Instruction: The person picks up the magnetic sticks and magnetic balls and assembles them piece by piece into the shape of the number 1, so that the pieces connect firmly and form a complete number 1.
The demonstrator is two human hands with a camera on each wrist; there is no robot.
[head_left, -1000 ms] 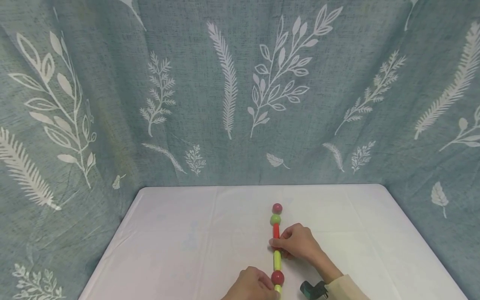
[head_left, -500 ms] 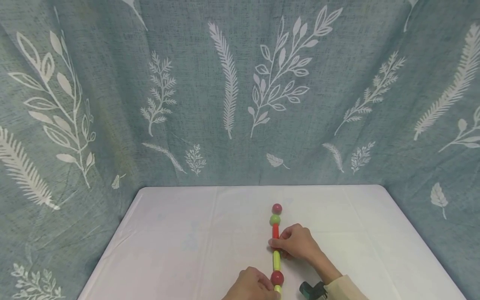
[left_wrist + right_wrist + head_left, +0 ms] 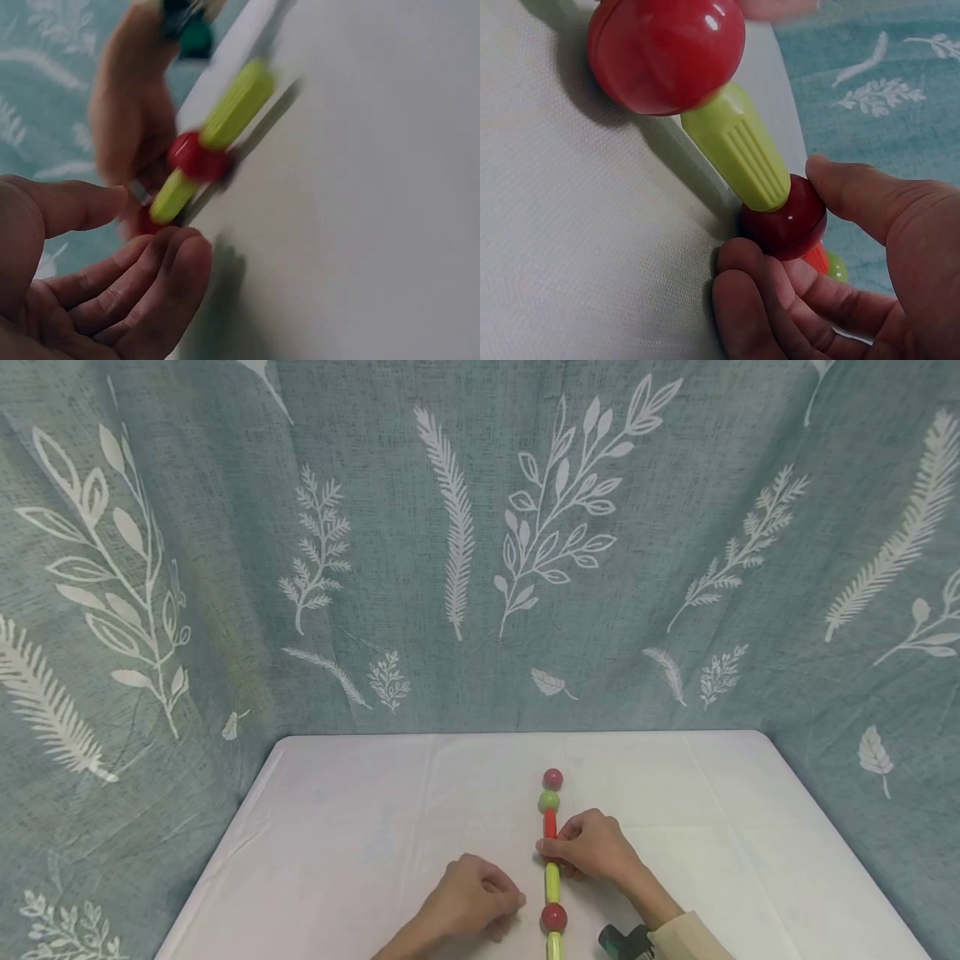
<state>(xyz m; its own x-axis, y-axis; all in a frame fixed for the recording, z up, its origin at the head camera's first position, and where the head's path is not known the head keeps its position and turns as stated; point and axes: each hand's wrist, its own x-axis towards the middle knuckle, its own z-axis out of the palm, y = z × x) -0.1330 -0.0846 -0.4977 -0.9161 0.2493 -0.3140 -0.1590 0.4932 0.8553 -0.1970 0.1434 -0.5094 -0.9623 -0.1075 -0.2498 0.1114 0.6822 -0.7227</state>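
Note:
A chain of rods and balls lies on the white table, running away from the person. From the far end it has a red ball (image 3: 552,778), a green ball (image 3: 549,802) and a red rod (image 3: 550,823). My right hand (image 3: 592,847) pinches a dark red ball (image 3: 787,229) between thumb and fingers, just past that rod. Nearer come a yellow-green rod (image 3: 552,883), a larger-looking red ball (image 3: 553,917) and another yellow-green rod (image 3: 554,946), cut by the lower frame edge. Left of the chain, my left hand (image 3: 472,897) holds nothing, thumb and fingertips apart.
White cloth covers the table (image 3: 360,827). Behind it and along both sides hangs a blue-green curtain (image 3: 480,543) with white leaf prints. A dark green device (image 3: 626,942) sits at the right wrist, by the beige sleeve (image 3: 690,937).
The left hand has let go of the lower yellow-green rod and moved left and away from the person. The right hand keeps its pinch in the same place.

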